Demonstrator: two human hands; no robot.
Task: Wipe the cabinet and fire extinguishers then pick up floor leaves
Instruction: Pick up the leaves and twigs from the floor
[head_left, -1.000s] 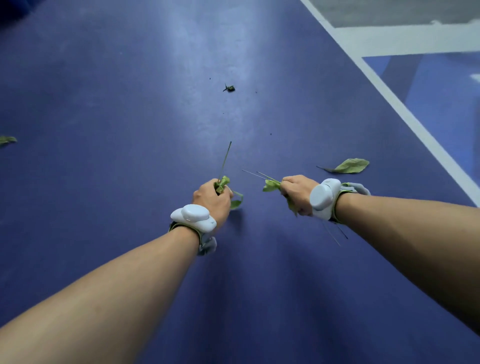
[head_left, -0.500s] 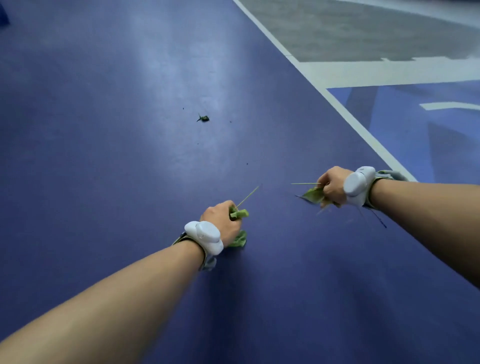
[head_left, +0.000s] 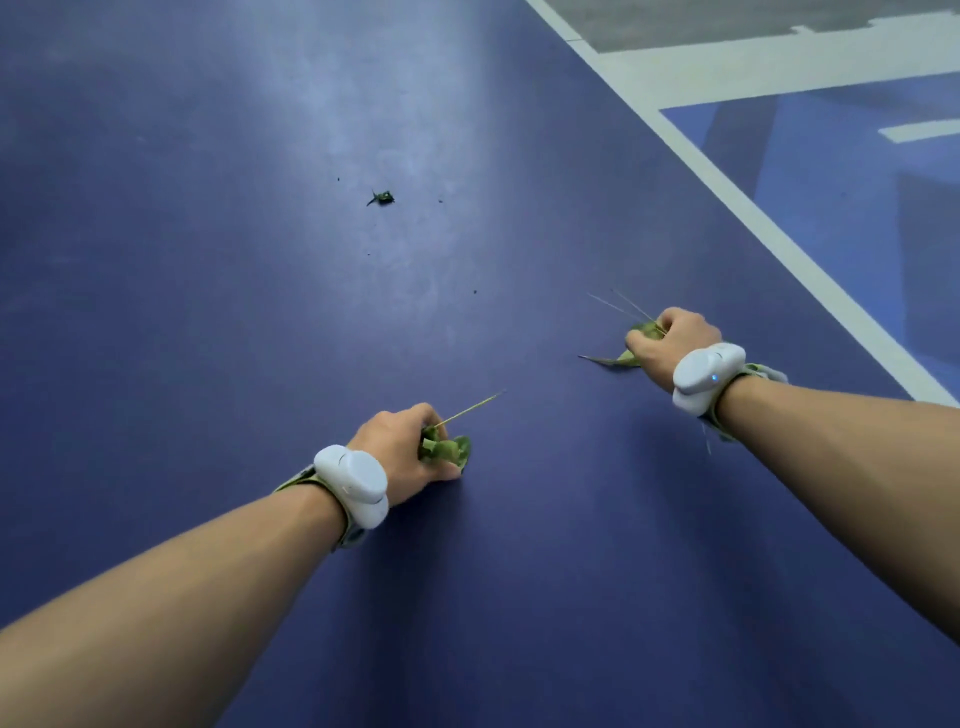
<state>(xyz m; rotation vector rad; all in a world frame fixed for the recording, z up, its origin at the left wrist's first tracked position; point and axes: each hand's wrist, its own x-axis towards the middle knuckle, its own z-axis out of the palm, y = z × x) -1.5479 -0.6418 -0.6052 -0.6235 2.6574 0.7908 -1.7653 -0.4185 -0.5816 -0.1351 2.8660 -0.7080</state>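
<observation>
My left hand (head_left: 402, 447) is closed around a bunch of green leaves (head_left: 447, 449), with a thin stem sticking out up and to the right. My right hand (head_left: 667, 345) is farther right and higher, fist closed on more green leaves (head_left: 621, 358) whose tip pokes out to the left, with thin stems pointing up-left. A small dark green leaf scrap (head_left: 382, 197) lies alone on the blue floor (head_left: 208, 260) well ahead of both hands. Each wrist carries a white band device.
A white painted line (head_left: 753, 218) runs diagonally across the upper right, with a lighter blue area and a grey surface beyond it. Tiny dark specks dot the floor near the leaf scrap.
The right hand moved right to the loose leaf on the floor and closed on it. The view shifted, and the two hands now sit farther apart.
</observation>
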